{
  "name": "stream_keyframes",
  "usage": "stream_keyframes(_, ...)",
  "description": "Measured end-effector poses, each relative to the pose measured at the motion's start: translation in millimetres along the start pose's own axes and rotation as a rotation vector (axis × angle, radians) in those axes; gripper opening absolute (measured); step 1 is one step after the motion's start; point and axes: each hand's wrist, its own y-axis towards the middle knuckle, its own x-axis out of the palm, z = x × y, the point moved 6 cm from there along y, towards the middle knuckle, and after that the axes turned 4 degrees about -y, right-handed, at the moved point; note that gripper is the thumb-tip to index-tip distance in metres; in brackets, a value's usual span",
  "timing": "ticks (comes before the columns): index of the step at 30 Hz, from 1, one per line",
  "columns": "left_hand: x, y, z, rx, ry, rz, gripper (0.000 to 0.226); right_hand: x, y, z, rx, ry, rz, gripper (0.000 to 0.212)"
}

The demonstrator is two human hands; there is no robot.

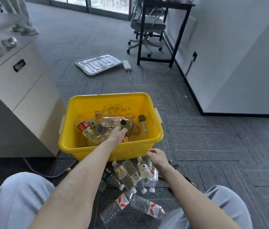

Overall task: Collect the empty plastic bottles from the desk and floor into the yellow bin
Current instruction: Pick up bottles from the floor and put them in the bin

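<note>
Left hand: your left hand (117,132) is down in the yellow rectangular plastic bin (130,150), fingers bent; grasping or released, I cannot tell.
Right hand: your right hand (157,157) hovers loosely curled, holding nothing.
Done: a heap of clear plastic bottles (110,121) lies in the bin.
Left: several floor bottles (128,175) wait just beside the bin, between your knees. Roughly halfway, I'd judge.

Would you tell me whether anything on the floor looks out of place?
Yes: a clear rectangular plastic lid lies askew on the grey carpet beyond the yellow plastic bin, its corner against a white power strip. Empty clear plastic bottles lie scattered in front of the bin.
</note>
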Motion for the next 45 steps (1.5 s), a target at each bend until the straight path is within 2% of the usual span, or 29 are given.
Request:
stream_keyframes(3,-3,-3,-28,-0.043,0.114,-0.012,0.049,3,-5,-1,-0.006,-0.048,-0.015,0.033)
stream_keyframes(12,-35,-41,-97,-0.147,0.166,0.041,0.043,39,-26,-16,-0.08,-0.186,-0.081,0.036)
stream_keyframes(20,-75,-79,-155,-0.193,0.222,0.042,0.037,111,-49,-15,-0.172,-0.331,-0.219,0.038)
stream_keyframes(26,-118,-95,-220,-0.312,0.239,0.067,0.04,170,-53,-6,-0.19,-0.426,-0.316,0.035)
stream_keyframes(29,-134,-97,-244,-0.358,0.234,0.081,0.034,199,-49,0,-0.178,-0.468,-0.35,0.035)
stream_keyframes(33,-152,-88,-281,-0.434,0.234,0.103,0.038,237,-35,11,-0.157,-0.518,-0.415,0.036)
stream_keyframes(37,-160,-66,-316,-0.494,0.25,0.087,0.039,268,-17,22,-0.218,-0.605,-0.446,0.034)
stream_keyframes(40,-158,-43,-336,-0.53,0.235,0.058,0.036,284,0,30,-0.231,-0.675,-0.458,0.028)
stream_keyframes(42,-153,-24,-345,-0.536,0.246,0.032,0.029,290,13,38,-0.227,-0.691,-0.455,0.032)
stream_keyframes(45,-143,12,-352,-0.542,0.249,0.01,0.041,289,28,52,-0.233,-0.733,-0.474,0.038)
